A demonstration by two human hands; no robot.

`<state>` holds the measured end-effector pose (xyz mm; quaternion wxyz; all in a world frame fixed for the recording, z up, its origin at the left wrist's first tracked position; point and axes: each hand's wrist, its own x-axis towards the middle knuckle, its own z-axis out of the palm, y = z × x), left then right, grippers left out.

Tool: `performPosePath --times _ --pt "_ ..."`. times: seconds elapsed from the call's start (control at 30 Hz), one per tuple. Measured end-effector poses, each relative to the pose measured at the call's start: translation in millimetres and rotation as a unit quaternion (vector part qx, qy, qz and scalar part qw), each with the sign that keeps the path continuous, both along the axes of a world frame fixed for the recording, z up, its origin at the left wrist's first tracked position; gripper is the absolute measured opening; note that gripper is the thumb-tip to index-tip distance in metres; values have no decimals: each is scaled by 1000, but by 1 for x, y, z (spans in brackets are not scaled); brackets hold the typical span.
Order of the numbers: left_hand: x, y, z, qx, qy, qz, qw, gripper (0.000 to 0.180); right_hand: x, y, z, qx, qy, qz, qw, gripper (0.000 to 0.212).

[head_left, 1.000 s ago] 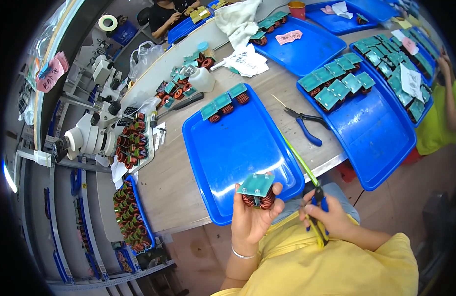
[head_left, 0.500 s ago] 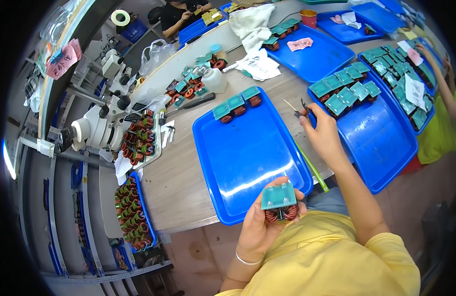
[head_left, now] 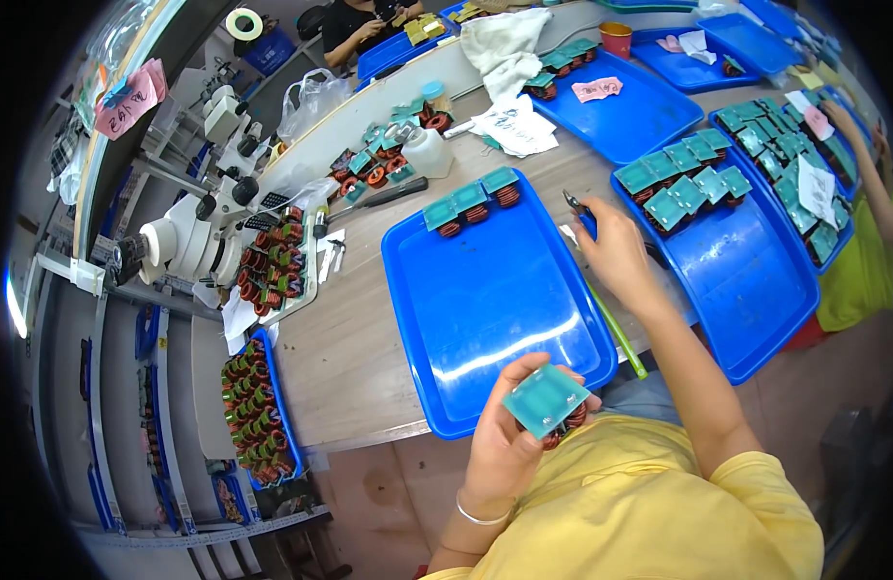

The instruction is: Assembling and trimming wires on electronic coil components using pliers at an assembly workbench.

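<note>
A coil assembly with a flat green board (head_left: 546,399) on top of red-brown copper windings sits in my left hand (head_left: 504,447), fingers closed round it near my body. The board is tilted, and the windings below are mostly hidden. My right hand (head_left: 617,256) grips small cutting pliers (head_left: 584,217) with blue handles, jaws pointing away over the table. Between and beyond my hands lies a blue tray (head_left: 495,309) with a short row of similar coil assemblies (head_left: 471,201) at its far end.
At right, another blue tray (head_left: 746,309) holds more green-board assemblies. A green stick (head_left: 620,333) lies between the trays. Bare coils fill a tray (head_left: 260,411) at the left edge, near a microscope (head_left: 181,237). A white bottle (head_left: 427,153) stands at the back. Other people work nearby.
My left hand has turned the coil assembly, so its board's top faces me more. My right hand has moved slightly left and nearer with the pliers.
</note>
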<state>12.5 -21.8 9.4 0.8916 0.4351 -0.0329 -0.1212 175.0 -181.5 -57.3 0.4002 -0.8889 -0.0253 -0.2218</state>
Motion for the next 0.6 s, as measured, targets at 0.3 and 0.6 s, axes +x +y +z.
performPosePath --times 0.3,0.6 --pt "5 -3 -5 48 56 2 997 70 -57 -13 18 30 99 100 990 24" --pt "3 -8 5 55 -11 -62 997 89 -38 0 -17 -257 61 -15 964 29"
